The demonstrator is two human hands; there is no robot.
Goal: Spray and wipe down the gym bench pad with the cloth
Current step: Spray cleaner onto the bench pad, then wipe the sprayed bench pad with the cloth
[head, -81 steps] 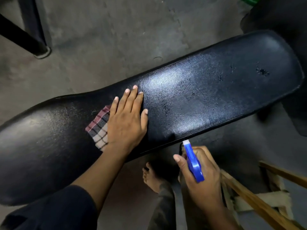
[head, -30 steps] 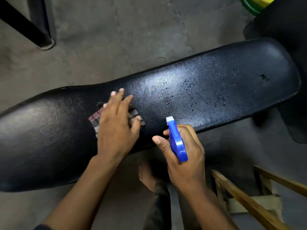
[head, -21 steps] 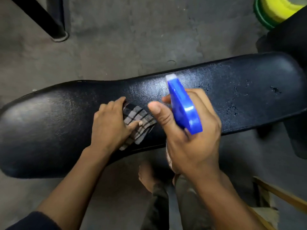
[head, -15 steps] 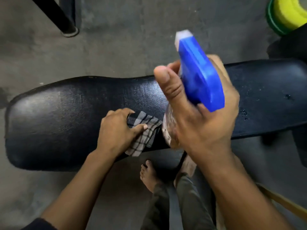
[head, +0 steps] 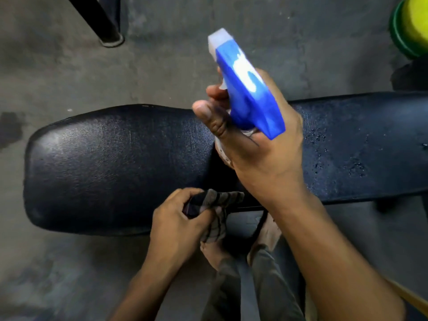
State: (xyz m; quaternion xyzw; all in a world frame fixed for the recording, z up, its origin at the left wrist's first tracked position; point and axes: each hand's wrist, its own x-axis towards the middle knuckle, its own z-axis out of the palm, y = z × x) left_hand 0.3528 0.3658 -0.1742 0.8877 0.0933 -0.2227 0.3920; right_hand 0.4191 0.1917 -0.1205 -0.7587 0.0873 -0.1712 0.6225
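Note:
The black bench pad point(head: 111, 167) runs across the view, with wet droplets on its right part. My right hand point(head: 259, 154) is raised above the middle of the pad and grips a spray bottle point(head: 245, 89) with a blue head and white nozzle that points away from me to the upper left. A finger rests at the trigger. My left hand point(head: 178, 225) is at the pad's near edge, closed on a bunched checked cloth point(head: 217, 212) that hangs partly off the edge.
A black frame leg point(head: 102, 24) stands on the concrete floor at the upper left. A green and yellow weight plate point(head: 412, 26) lies at the upper right. My feet point(head: 215, 253) are below the pad's near edge. A wooden bar point(head: 412, 297) shows at the lower right.
My right hand has lifted the spray bottle from beside the pad to above its middle. My left hand has bunched the cloth and drawn it back to the near edge.

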